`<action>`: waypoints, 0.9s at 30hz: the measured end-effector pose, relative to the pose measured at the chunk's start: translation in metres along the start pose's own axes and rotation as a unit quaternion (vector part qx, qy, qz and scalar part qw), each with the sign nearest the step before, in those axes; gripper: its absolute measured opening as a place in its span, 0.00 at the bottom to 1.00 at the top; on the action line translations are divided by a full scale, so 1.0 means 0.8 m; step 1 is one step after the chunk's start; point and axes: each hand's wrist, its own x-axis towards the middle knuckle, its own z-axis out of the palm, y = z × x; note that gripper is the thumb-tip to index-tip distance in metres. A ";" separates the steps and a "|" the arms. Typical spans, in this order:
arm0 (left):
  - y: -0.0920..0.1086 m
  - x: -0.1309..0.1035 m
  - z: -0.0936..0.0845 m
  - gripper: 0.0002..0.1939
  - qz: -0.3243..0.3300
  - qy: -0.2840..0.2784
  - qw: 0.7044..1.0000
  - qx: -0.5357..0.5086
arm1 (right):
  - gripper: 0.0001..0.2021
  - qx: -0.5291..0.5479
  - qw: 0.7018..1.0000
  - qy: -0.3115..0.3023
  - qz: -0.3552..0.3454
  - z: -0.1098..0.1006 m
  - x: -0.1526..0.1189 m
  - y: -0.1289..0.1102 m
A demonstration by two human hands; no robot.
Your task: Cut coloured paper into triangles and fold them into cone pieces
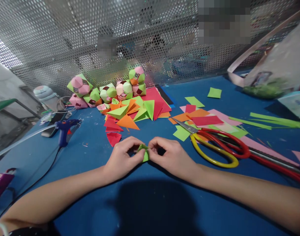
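A small folded piece of green paper [145, 154] is pinched between my two hands, low over the blue table [91, 200]. My left hand [124, 157] has thumb and fingers closed on its left side. On its right side, my right hand [171, 157] grips the edge with thumb and fingertips. Just behind my left hand lies a red folded piece [113, 139]. Beyond it are an orange folded piece [127, 122] and several more in green, red and orange. Parts of the green paper are hidden by my fingers.
Scissors with red and yellow handles [215, 147] lie at right on paper scraps. A blue glue gun [64, 132] stands at left beside a phone [49, 130]. Folded paper balls [78, 86] line the back near a perforated metal screen [86, 42]. A bag [275, 62] is at back right.
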 end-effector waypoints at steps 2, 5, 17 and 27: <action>-0.001 0.000 0.002 0.05 -0.026 -0.007 1.000 0.001 | 0.05 0.009 1.000 -0.004 0.011 0.000 0.002 0.000; -0.003 0.001 0.003 0.04 -0.076 -0.003 0.997 -0.008 | 0.04 0.032 0.999 -0.029 0.032 -0.001 0.004 -0.001; -0.011 -0.005 -0.006 0.16 -0.027 -0.028 0.996 0.086 | 0.10 0.119 0.986 -0.041 0.108 -0.006 0.008 0.009; 0.000 -0.005 -0.008 0.11 0.183 0.032 0.975 0.118 | 0.07 0.047 0.998 -0.035 0.013 -0.005 0.004 -0.001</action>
